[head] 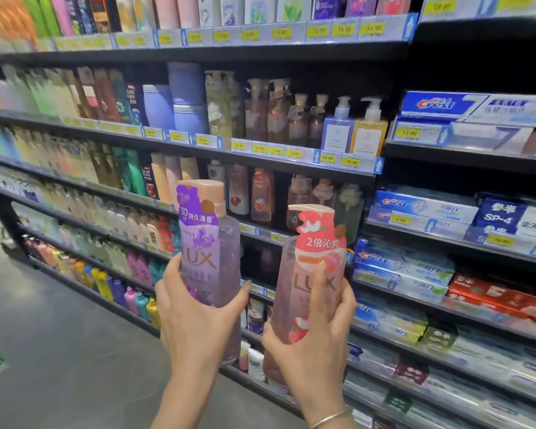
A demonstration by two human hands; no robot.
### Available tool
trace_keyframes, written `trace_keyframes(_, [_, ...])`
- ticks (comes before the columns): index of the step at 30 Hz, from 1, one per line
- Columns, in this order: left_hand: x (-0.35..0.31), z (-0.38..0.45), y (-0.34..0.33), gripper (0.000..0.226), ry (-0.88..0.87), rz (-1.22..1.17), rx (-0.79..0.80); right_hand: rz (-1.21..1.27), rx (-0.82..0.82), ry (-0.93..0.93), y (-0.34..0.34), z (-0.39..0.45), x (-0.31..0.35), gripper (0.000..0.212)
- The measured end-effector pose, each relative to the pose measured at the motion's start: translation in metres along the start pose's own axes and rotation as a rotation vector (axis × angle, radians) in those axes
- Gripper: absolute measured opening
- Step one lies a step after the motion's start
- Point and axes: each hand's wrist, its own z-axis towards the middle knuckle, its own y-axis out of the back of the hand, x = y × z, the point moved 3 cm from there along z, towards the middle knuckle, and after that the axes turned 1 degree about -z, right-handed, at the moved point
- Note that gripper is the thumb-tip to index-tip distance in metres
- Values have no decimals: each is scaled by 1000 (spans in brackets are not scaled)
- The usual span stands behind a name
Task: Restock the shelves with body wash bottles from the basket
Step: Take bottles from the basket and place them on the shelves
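**Two Bottles Up, Ready for the Shelf**

Head view, the only one. In the middle of the frame, two tall body wash bottles held up in front of the shelves (pixel 291 178). Left hand (pixel 195 317) wrapped round the lower half of the purple bottle (pixel 209 261), thumb on the front, fingertips peeking out on the far side. Right hand (pixel 316 332) wrapped round the lower half of the pink bottle (pixel 310 283), thumb pressed flat up the front over the label. Thin bracelet (pixel 330 418) on the right wrist, near the bottom of the frame.

Both bottles upright, close side by side but not touching. Both full of gel, so probably heavy for one hand each. Hard, smooth plastic, likely a bit slippery. Pump tops thin and easy to snap, so best not to lift by those. Best grip: low round the body, as now.

Behind the bottles, a dark gap in the shelf (pixel 260 261) at centre frame, maybe the spot to fill. More bottles in rows to the left and above. Toothpaste boxes (pixel 430 106) stacked on the right of the frame. Grey floor (pixel 59 335) at lower left. No basket to be seen.
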Motion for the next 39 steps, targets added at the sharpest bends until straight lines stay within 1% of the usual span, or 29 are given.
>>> trace_keyframes(4, [-6,9,-26,99,-31,0,-5,-23,-27,-26,-3,17,-15,121])
trace_keyframes(7, [-7,20,-48,99,-68,-24,0,-56,-82,-19,-9,34,-27,123])
trace_keyframes(11, [-1,43,-79,99,-63,-47,29,-68,-111,-33,-25,62,-37,128])
trace_keyframes(16, [2,82,-111,98,-82,-89,47,-126,-184,-26,-46,101,-41,127])
trace_keyframes(19, [1,103,-130,98,-89,-90,56,-131,-181,-62,-58,124,-51,125])
trace_keyframes(22, [2,118,-146,98,-91,-89,71,-146,-179,-56,-69,143,-58,124])
trace_keyframes(26, [5,133,-165,99,-97,-80,66,-185,-210,-33,-78,165,-63,128])
trace_keyframes(33, [12,154,-183,97,-96,-121,8,-209,-208,0,-96,189,-78,130])
trace_keyframes(39, [32,187,-196,98,-111,-131,37,-216,-242,-2,-127,203,-81,134])
